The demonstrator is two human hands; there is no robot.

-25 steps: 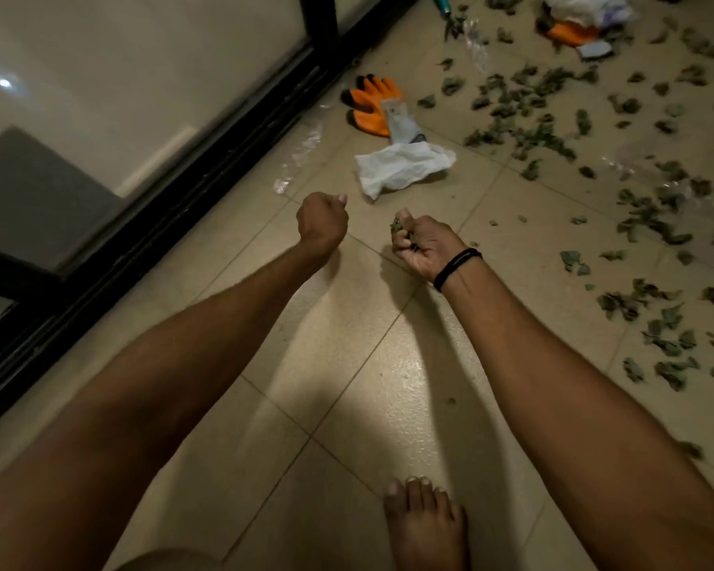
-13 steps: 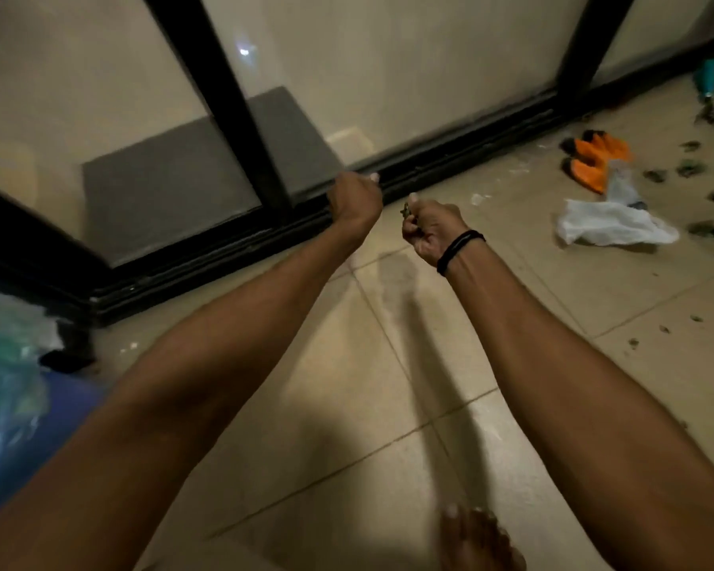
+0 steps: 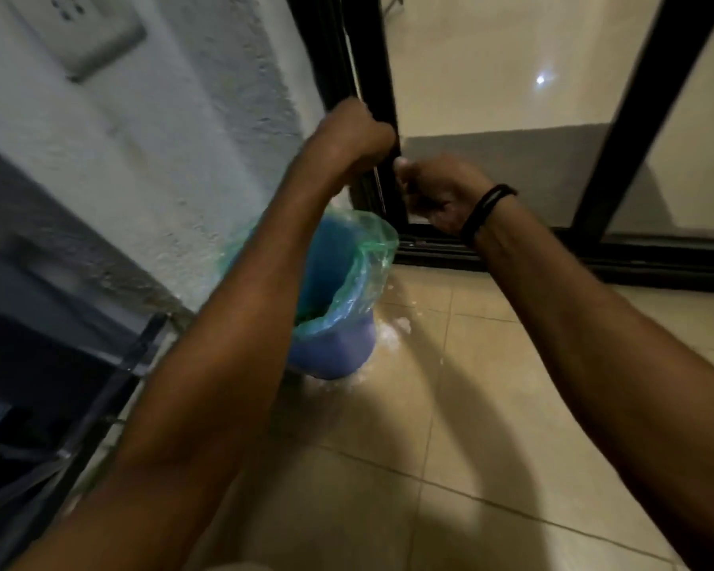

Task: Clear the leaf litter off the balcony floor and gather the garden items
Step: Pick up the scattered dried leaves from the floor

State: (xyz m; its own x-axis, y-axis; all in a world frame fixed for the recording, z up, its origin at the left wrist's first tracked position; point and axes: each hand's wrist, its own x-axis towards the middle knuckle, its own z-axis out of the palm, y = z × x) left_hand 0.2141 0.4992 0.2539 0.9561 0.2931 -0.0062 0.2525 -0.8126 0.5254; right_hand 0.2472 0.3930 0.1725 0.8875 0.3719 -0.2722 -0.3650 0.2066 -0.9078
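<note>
My left hand (image 3: 352,133) is curled into a fist, and nothing shows between its fingers. Just to its right, my right hand (image 3: 437,192), with a black band on the wrist, is also curled tight; the leaf litter it grips is hidden inside the fingers in this blurred view. Both hands hover above and just behind a blue bin (image 3: 339,348) lined with a green plastic bag (image 3: 374,249). The bin stands on the tiled floor in the corner between the wall and the door. My left forearm covers the bin's left side.
A white textured wall (image 3: 174,150) with a socket plate (image 3: 79,33) rises on the left. Behind the hands stands a black-framed glass sliding door (image 3: 374,68). A dark metal frame (image 3: 100,389) sits at lower left. White crumbs (image 3: 401,323) lie by the bin.
The view has swung left, away from the leaf-strewn floor, gloves and white cloth, to the corner with the bin. Both fists have travelled along and now hang over the bin.
</note>
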